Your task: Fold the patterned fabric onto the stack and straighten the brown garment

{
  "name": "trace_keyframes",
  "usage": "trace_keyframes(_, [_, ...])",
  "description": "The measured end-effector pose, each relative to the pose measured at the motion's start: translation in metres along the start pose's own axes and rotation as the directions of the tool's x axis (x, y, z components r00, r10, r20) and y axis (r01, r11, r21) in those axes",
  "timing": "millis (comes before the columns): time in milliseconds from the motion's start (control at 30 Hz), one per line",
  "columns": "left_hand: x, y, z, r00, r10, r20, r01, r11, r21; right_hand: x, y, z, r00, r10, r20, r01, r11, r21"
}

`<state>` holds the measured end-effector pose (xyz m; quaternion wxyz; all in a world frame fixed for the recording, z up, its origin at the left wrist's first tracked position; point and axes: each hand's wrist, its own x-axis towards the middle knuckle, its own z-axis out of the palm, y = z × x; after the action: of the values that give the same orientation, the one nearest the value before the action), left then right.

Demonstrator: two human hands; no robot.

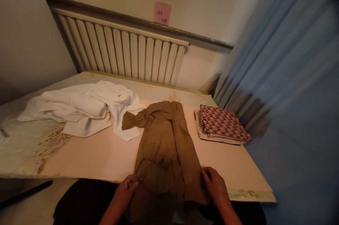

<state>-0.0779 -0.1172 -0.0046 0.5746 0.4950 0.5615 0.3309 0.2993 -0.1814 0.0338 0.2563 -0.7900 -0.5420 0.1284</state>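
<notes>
A brown garment [161, 143] with a gathered cuff lies lengthwise on the table, its lower end hanging over the front edge toward my lap. The cuffed sleeve points left and rests on part of a white cloth. On the garment's left side, my left hand [126, 188] pinches the fabric edge near the table's front. My right hand [215, 184] grips the opposite edge, fingers closed on the cloth. Gathers and creases cross the garment's middle, and a long fold runs down its right side.
A crumpled white cloth [87, 103] lies at the left. At the right sits a folded stack of patterned fabric [224, 124], close to a blue curtain [291, 112]. Behind the table [97, 158] stands a radiator [127, 53]. A pink note [162, 13] is on the wall.
</notes>
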Motion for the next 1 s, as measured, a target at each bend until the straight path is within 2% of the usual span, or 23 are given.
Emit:
trace_keyframes(233, [-0.012,-0.005,0.001,0.995,-0.052,0.086,0.069,0.976,-0.206,0.013,0.005,0.015,0.998,0.053,-0.022,-0.053,0.998,0.023])
trace_keyframes(400, [-0.014,-0.010,0.000,0.989,-0.038,0.146,0.078,0.956,-0.281,0.015,0.008,0.017,0.989,0.135,0.057,-0.138,0.989,0.057])
trace_keyframes(567, [-0.013,-0.011,-0.006,0.981,-0.003,0.195,0.064,0.950,-0.307,0.012,0.008,0.015,0.991,0.105,0.087,-0.109,0.993,0.035])
trace_keyframes(667, [-0.013,-0.013,-0.010,0.980,-0.015,0.198,0.072,0.956,-0.284,0.016,0.003,0.011,0.999,0.027,0.024,-0.028,0.999,0.019])
trace_keyframes(767, [-0.013,-0.014,-0.012,0.985,-0.040,0.168,0.071,0.980,-0.183,0.027,-0.013,0.012,0.992,-0.102,-0.067,0.104,0.995,0.013])
trace_keyframes(900, [-0.013,-0.012,-0.011,0.994,-0.023,0.103,0.033,0.995,-0.098,0.045,-0.041,0.025,0.949,-0.285,-0.136,0.289,0.957,0.006])
trace_keyframes(1000, [-0.014,-0.011,-0.010,0.994,-0.006,0.110,0.019,0.992,-0.121,0.061,-0.058,0.043,0.899,-0.426,-0.101,0.426,0.905,-0.022])
